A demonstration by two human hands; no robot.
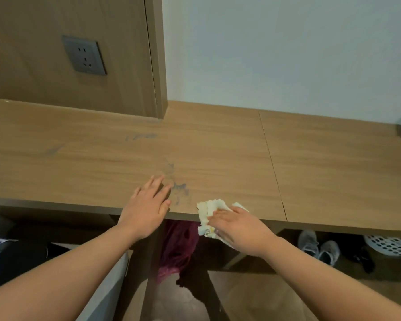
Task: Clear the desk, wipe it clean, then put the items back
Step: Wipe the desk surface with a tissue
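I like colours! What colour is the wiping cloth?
The cloth is white with yellowish patches; head view.

The left hand (148, 205) lies flat on the brown desk (218, 147), close to the near edge, with its fingers straight. Just to the right of it are dark smudges (181, 188) on the wood. The right hand (239, 228) holds a crumpled white cloth (208, 209) at the near edge, and part of the cloth hangs over. On the far left, a grey socket (85, 55) sits in a wood panel. Under the desk are a red bag (178, 246), grey shoes (317, 246) and a white basket (389, 245).
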